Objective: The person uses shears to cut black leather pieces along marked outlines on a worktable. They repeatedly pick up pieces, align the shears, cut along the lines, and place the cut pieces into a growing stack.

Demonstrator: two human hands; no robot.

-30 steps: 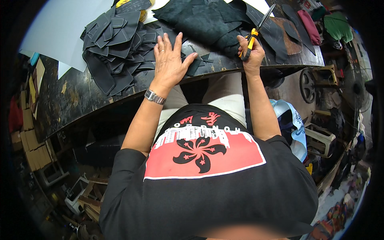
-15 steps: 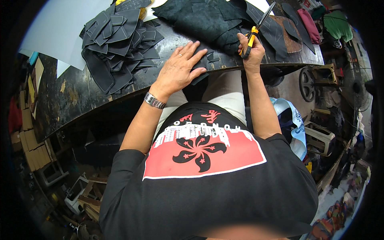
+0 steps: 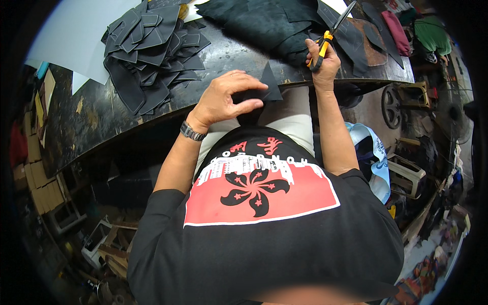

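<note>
My left hand hovers at the table's near edge, thumb and fingers apart in a loose curve, open and holding nothing. Right beside its fingertips is a dark triangular scrap, which reaches past the edge over my lap. Whether the fingertips touch the scrap I cannot tell. In my right hand, fingers wrapped round the handles, is a pair of scissors with yellow and black grips, blades pointing up and away. Beyond both hands lies a heap of black leather.
At the left a tall pile of cut black pieces with pale outlines covers the dark worn table. A white sheet lies farther left. Black cut panels rest at the right, near a pink bundle. A stool stands below.
My left hand has drawn back toward me from flat on the tabletop and lifted into a curve. Dark scraps beside it have shifted to the edge. The right hand with the scissors has barely moved.
</note>
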